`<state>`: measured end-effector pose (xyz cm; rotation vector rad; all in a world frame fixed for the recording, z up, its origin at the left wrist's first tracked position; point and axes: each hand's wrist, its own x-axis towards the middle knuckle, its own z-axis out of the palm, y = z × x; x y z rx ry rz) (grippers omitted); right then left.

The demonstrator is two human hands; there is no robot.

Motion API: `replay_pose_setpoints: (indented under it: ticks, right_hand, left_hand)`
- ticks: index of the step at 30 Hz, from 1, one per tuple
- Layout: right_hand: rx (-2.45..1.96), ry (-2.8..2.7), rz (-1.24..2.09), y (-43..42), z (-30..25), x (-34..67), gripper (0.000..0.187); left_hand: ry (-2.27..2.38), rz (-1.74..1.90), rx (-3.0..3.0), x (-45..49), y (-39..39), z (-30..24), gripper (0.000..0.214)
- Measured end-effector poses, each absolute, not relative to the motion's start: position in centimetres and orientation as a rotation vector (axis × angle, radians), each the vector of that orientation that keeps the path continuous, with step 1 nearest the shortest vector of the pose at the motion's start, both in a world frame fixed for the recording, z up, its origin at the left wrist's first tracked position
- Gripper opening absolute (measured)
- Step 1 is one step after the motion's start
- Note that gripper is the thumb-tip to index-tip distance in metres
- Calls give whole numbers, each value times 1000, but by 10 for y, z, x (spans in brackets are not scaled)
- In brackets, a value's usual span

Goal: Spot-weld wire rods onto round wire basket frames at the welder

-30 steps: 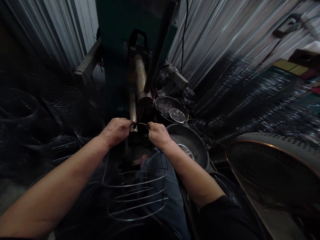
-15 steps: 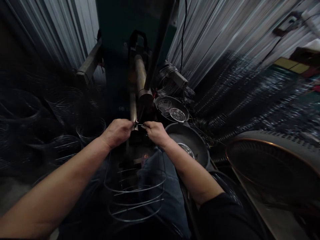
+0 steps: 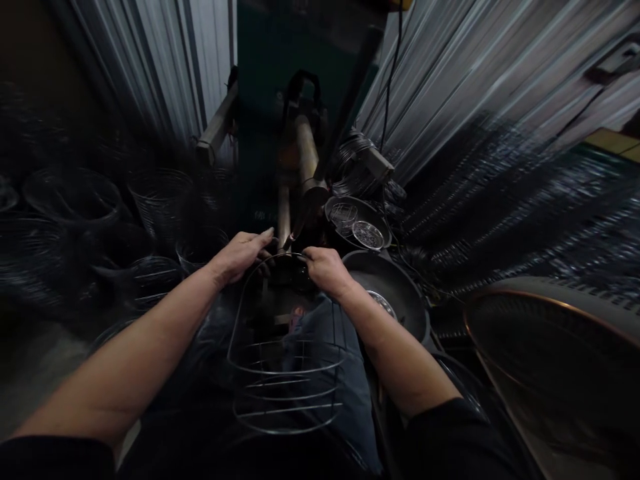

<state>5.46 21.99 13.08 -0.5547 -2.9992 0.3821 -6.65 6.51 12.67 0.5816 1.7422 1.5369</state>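
Note:
A wire rack [image 3: 287, 371] with rounded loops and cross wires hangs in front of my legs, its tall arched wire rising to the machine's lower metal rod [image 3: 284, 217]. My right hand [image 3: 326, 269] pinches the top of this arch, just right of the rod's end. My left hand [image 3: 243, 255] is left of the rod, thumb stretched out and fingers apart, close beside the arch wire. Whether a fingertip touches the wire is hard to see. Above the lower rod is a thicker metal arm [image 3: 309, 150] with a dark tip.
To the right, a dark round pan [image 3: 415, 293] and a smaller pan [image 3: 385, 223] hold round wire pieces. Coiled wire [image 3: 353, 160] lies behind them. Stacked wire baskets [image 3: 160, 193] crowd the left. A large round fan-like guard [image 3: 545, 287] stands at right.
My left hand has come off the wire at the rod and opened. My right hand still pinches the arch, whose top now shows. The whole view has shifted, scene moving right.

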Motion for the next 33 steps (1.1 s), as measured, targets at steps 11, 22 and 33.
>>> replay_pose_setpoints:
  ticks: [11,22,33]
  right_hand:
    - [-537,-3006,313,223,138,48,24]
    - [-579,-3018,325,235,145,35,25]
    - [-553,-3007,363,240,137,29,25]
  left_hand:
    - [2444,1085,1472,-66,70,110,39]
    - [2578,900,1545,-77,83,121,34]
    - [2610,830,1572,-80,86,118,36]
